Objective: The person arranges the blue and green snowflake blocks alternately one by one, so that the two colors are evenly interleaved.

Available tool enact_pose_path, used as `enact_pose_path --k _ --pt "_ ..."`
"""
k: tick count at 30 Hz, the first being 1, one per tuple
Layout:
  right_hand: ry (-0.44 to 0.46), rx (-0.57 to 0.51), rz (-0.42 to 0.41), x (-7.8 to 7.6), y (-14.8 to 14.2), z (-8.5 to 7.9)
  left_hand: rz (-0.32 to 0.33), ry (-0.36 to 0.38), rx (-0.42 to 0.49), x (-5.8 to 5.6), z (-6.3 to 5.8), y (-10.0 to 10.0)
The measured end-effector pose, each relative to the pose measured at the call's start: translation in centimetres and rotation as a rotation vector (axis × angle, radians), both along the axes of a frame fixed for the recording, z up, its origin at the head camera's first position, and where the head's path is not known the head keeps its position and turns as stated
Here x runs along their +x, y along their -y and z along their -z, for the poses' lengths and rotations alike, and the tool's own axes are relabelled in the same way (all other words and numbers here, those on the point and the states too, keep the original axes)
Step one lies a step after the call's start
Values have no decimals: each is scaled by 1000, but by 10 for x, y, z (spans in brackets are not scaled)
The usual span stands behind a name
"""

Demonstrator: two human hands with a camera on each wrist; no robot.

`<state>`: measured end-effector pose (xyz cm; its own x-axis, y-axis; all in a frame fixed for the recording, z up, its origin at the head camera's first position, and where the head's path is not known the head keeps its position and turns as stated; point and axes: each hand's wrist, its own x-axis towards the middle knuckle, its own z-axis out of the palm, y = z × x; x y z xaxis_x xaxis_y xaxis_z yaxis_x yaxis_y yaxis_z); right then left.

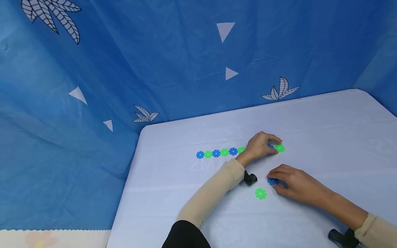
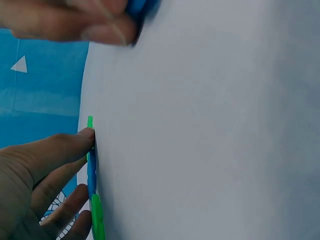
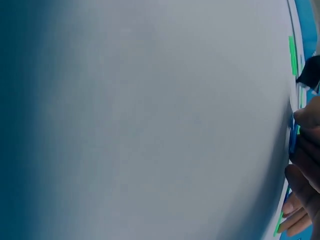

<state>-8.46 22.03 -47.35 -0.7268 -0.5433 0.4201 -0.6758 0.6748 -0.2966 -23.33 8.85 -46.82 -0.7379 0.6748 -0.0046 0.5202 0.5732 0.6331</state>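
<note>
A row of interlocking snowflake discs (image 1: 216,153), blue and green by turns, lies across the table and passes under my left hand (image 1: 258,146). Thumb and index finger of that hand pinch the green snowflake disc (image 1: 280,148) at the row's right end, beside a blue disc (image 1: 271,146). My right hand (image 1: 297,182) pinches a blue snowflake disc (image 1: 273,181) between thumb and fingers, nearer the front. A loose green snowflake disc (image 1: 260,193) lies flat to the left of it. In the left wrist view, the left thumb (image 2: 75,145) rests against the end green disc.
The white-covered table (image 1: 173,193) ends at the back and left against a blue patterned cloth (image 1: 186,62). Black wrist devices show beneath the left wrist (image 1: 250,178) and beneath the right sleeve (image 1: 342,237).
</note>
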Motion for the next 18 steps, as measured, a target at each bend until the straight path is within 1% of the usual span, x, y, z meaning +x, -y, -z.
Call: enact_pose_path --k 5,10,14,18 --pt "34 24 54 -2 -4 0 -2 4 12 1 1 0" --pt "64 30 95 -4 -8 0 -2 -12 13 2 0 0" --pt "77 32 126 -6 -12 0 0 -11 18 1 0 1" --pt "109 45 149 -8 -14 -1 -1 -14 17 1 0 1"
